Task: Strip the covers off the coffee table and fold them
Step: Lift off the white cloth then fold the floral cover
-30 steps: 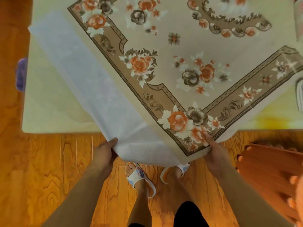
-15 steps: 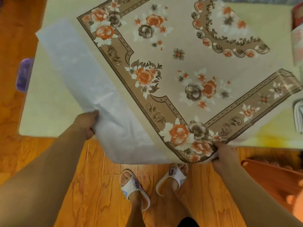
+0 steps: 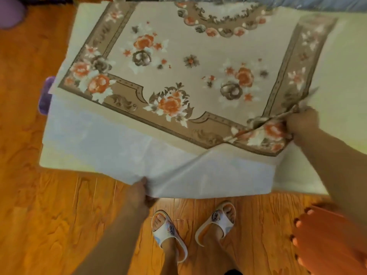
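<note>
head view: floral cover [image 3: 198, 76] lies spread over the surface [image 3: 337, 86], white underside folded up at 6 o'clock. right hand [image 3: 302, 121] clenches its 4 o'clock corner; left hand [image 3: 139, 195] fingers pinch the white edge.

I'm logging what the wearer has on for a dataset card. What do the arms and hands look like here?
Both forearms are bare, with no sleeves in view. The left hand and right hand show no gloves, and no rings or watch are visible, though the picture is blurred.

Home; wooden floor [image 3: 49, 225], slippers [image 3: 168, 233]
</note>
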Demonstrator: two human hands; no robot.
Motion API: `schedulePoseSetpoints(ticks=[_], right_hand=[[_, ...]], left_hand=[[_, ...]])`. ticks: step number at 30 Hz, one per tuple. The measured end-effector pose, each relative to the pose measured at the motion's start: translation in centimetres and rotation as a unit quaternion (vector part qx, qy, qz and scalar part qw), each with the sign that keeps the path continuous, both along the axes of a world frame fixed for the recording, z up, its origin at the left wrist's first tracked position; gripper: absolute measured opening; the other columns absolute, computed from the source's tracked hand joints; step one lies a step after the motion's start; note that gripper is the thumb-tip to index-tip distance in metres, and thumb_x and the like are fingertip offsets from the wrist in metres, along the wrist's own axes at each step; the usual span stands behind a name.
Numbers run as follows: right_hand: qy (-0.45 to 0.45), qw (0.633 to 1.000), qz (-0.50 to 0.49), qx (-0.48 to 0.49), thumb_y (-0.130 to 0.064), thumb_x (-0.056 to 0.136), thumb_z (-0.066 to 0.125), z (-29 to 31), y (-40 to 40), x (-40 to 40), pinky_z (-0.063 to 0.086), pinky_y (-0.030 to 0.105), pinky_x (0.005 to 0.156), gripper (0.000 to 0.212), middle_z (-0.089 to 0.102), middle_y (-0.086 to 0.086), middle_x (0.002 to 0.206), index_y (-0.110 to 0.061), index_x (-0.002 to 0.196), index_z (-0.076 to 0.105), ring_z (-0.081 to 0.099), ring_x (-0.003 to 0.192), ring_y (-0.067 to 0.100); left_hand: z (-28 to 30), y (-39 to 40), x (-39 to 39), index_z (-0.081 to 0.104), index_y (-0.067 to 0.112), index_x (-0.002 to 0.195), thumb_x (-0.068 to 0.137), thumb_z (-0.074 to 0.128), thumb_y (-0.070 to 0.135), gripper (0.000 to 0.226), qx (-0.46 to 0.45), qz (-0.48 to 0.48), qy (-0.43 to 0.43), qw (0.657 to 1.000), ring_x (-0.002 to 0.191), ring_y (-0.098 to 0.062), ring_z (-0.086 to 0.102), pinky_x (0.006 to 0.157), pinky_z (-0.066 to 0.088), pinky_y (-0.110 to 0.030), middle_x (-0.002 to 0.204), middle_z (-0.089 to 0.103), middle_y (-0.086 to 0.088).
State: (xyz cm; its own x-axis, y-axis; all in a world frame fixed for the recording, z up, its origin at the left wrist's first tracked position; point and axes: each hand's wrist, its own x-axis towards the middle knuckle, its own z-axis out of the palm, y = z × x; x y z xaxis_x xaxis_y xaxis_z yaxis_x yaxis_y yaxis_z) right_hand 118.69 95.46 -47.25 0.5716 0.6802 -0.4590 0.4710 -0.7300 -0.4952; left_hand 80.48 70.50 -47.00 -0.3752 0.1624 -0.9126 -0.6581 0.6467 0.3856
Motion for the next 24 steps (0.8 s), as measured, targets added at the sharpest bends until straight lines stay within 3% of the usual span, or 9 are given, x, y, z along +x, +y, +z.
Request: schedulePoseSetpoints(ticks=[5, 9, 12, 14, 17, 18, 20, 22, 24], right_hand=[[-0.088, 0.990, 0.005, -0.114, -0.052, 0.074, 0.082, 2.7, -2.1, 5.6, 0.055, 0.040, 0.068, 0.060, 0.068, 0.020, 0.095, 0.001, 0.099, 0.067, 0.066, 0.083, 0.037], [-0.192, 0.974, 0.024, -0.121, -0.036, 0.087, 0.071, 3.0, -4.4, 8.0, 0.050, 0.051, 0.089, 0.055, 0.058, 0.028, 0.122, 0.003, 0.122, 0.054, 0.058, 0.108, 0.045], [-0.297, 0.926, 0.231, 0.006, -0.021, 0.090, 0.061, 2.6, -6.6, 5.7, 0.040, 0.055, 0.100, 0.056, 0.040, 0.029, 0.140, -0.003, 0.139, 0.042, 0.041, 0.125, 0.048], [-0.231, 0.897, 0.375, 0.036, -0.016, 0.092, 0.059, 1.8, -8.2, 1.8, 0.040, 0.052, 0.105, 0.058, 0.038, 0.026, 0.147, -0.005, 0.146, 0.040, 0.038, 0.131, 0.044], [-0.128, 0.861, 0.491, -0.007, -0.011, 0.094, 0.053, 0.4, -10.1, -4.1, 0.026, 0.042, 0.121, 0.066, 0.023, 0.016, 0.160, -0.009, 0.155, 0.027, 0.020, 0.148, 0.032], [-0.136, 0.848, 0.512, -0.010, -0.009, 0.093, 0.051, 0.1, -9.9, -5.4, 0.021, 0.041, 0.123, 0.071, 0.013, 0.015, 0.164, -0.009, 0.157, 0.019, 0.012, 0.151, 0.032], [-0.177, 0.825, 0.536, -0.023, -0.008, 0.093, 0.049, -0.9, -8.4, -6.7, 0.014, 0.043, 0.125, 0.079, -0.004, 0.014, 0.166, -0.009, 0.159, 0.004, -0.001, 0.153, 0.033], [-0.193, 0.819, 0.537, -0.052, -0.020, 0.097, 0.045, -1.7, -6.2, -7.1, 0.009, 0.044, 0.126, 0.080, -0.011, 0.010, 0.167, -0.010, 0.159, -0.004, -0.007, 0.154, 0.029], [-0.190, 0.820, 0.534, -0.078, -0.036, 0.099, 0.041, -2.6, -5.3, -7.4, 0.004, 0.045, 0.126, 0.082, -0.016, 0.007, 0.167, -0.011, 0.159, -0.008, -0.012, 0.154, 0.025]], left_hand=[[0.1, 0.8, 6.7, 0.062, 0.015, 0.128, 0.104, 0.055, 0.023, 0.027, 0.022, 0.000, -0.077, 0.997, 0.092, -0.026, 0.070, 0.073, 0.060, -0.041, 0.117, 0.073, -0.010], [1.9, 1.9, 8.5, 0.065, 0.011, 0.122, 0.105, 0.048, 0.043, 0.040, 0.000, -0.186, -0.140, 0.973, 0.094, -0.034, 0.075, 0.082, 0.061, -0.046, 0.110, 0.076, -0.015], [3.8, 2.7, 9.4, 0.071, 0.002, 0.112, 0.102, 0.045, 0.057, 0.061, -0.055, -0.534, -0.170, 0.826, 0.090, -0.034, 0.076, 0.078, 0.062, -0.042, 0.099, 0.077, -0.014], [3.4, 3.5, 9.1, 0.072, 0.007, 0.107, 0.102, 0.054, 0.042, 0.040, 0.025, -0.655, -0.046, 0.754, 0.089, -0.029, 0.075, 0.086, 0.060, -0.045, 0.098, 0.077, -0.009], [1.8, 6.0, 5.8, 0.071, 0.025, 0.117, 0.094, 0.051, 0.035, 0.033, 0.140, -0.621, 0.277, 0.720, 0.101, -0.024, 0.070, 0.093, 0.055, -0.037, 0.114, 0.073, -0.004], [1.4, 7.4, 4.1, 0.068, 0.023, 0.125, 0.090, 0.048, 0.036, 0.043, 0.160, -0.619, 0.367, 0.675, 0.108, -0.027, 0.067, 0.095, 0.054, -0.037, 0.122, 0.070, -0.007], [-0.3, 11.1, 0.3, 0.055, 0.013, 0.140, 0.089, 0.048, 0.040, 0.059, 0.184, -0.659, 0.493, 0.537, 0.126, -0.036, 0.056, 0.103, 0.048, -0.042, 0.142, 0.054, -0.016], [-1.5, 15.6, -2.4, 0.031, 0.017, 0.156, 0.093, 0.044, 0.059, 0.077, 0.162, -0.716, 0.506, 0.453, 0.147, -0.039, 0.030, 0.118, 0.033, -0.051, 0.163, 0.025, -0.020], [-2.4, 19.4, -3.9, -0.002, 0.031, 0.161, 0.089, 0.033, 0.083, 0.096, 0.071, -0.785, 0.450, 0.420, 0.156, -0.031, -0.006, 0.126, 0.010, -0.051, 0.168, -0.015, -0.007]])
